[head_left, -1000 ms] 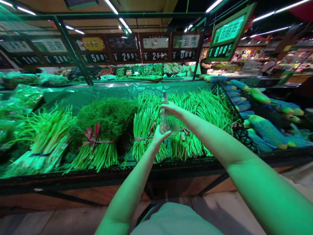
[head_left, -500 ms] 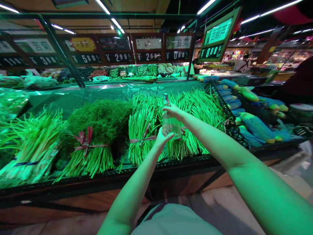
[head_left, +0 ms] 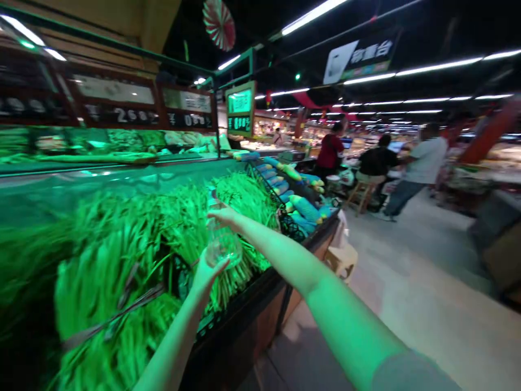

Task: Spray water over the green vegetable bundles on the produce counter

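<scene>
A clear plastic spray bottle (head_left: 224, 251) with some liquid in it is held upright over the green vegetables. My right hand (head_left: 222, 213) is closed around its neck, just under the head, whose details are blurred. Lower down, my left hand (head_left: 207, 267) grips the bottle by its base, with the thumb across the front. Behind and beneath the bottle lie long-leaved greens that look like chives (head_left: 171, 209). A nearer bunch (head_left: 89, 260) is tied with a reddish band and smeared by motion.
Right of the greens, a black crate (head_left: 287, 220) borders blue-netted long vegetables (head_left: 305, 209). Price signs (head_left: 118, 103) hang above the stall. A pale plastic stool (head_left: 342, 260) stands by the stall's end. Several people, one in a white shirt (head_left: 427, 157), are across the aisle floor (head_left: 391, 255).
My view has swung to the right, bringing the aisle and people into sight. Both hands still hold the spray bottle, which has turned rightward with me.
</scene>
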### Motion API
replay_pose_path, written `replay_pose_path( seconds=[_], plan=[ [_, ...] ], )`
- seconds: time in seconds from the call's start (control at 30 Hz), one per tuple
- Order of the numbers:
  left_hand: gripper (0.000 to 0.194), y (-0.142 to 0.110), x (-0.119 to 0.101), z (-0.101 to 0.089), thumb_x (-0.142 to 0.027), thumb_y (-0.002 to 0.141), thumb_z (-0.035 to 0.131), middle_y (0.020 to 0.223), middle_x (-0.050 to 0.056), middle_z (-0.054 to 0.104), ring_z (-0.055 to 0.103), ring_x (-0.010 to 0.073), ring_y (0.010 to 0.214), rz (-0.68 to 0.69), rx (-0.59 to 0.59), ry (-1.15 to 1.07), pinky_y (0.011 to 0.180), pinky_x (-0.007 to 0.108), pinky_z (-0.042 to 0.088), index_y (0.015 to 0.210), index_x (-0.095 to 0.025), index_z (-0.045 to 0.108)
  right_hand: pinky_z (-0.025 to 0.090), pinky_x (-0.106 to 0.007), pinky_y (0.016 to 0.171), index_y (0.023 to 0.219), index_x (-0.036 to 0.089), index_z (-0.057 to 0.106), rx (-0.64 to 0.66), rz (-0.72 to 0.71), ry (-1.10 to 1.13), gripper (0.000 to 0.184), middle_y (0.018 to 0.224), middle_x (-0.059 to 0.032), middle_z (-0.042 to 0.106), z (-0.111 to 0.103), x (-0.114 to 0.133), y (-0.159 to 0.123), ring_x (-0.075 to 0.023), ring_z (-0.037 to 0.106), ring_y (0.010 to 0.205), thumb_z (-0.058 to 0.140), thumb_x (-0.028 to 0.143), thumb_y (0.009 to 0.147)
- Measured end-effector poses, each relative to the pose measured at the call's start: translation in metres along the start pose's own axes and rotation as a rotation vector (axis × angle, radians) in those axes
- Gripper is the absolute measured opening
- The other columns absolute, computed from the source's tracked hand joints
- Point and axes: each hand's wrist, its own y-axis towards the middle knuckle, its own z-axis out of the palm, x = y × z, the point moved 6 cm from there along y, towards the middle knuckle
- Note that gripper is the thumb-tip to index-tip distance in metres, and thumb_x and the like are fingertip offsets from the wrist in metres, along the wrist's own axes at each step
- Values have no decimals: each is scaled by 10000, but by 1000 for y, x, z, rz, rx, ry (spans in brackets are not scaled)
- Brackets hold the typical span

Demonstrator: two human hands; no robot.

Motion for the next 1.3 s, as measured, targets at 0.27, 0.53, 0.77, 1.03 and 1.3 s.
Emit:
replay_pose_path(
  seconds=[0.27,0.53,0.77,1.03,1.3],
  plan=[
    [827,-10,-7,24,-425,355,743,1109,106,485,431,280,1074,-119,125,-57,837,342,423,1069,-167,415,422,-164,418,750,160,437,-2,-69,64,117,506,51,504,-24,4,-18,-86,504,426,531,93,733],
    [752,-4,-8,31,-424,377,738,1101,105,494,442,276,1063,-39,211,-26,857,353,408,1024,-166,453,418,-165,421,719,147,438,-40,-24,82,93,501,45,494,-32,2,-18,-86,499,423,492,81,758],
    [759,-3,-15,22,-407,409,728,1154,112,450,450,284,1049,-25,149,3,813,351,437,1059,-170,416,446,-181,446,766,154,440,73,-67,120,103,533,26,525,-20,7,-8,-99,525,449,524,101,738],
    [758,-3,-12,5,-396,420,726,1114,116,482,437,281,1067,-16,84,45,880,360,392,1067,-143,422,448,-186,451,839,159,412,125,-73,107,171,521,48,511,0,8,-1,-94,523,433,522,82,733],
    [740,-11,-17,-15,-428,461,700,1083,108,516,473,275,1027,20,41,38,880,373,386,1102,-172,433,448,-182,467,813,137,444,224,-24,106,122,537,40,514,25,-2,12,-84,523,438,534,107,736]
  ],
)
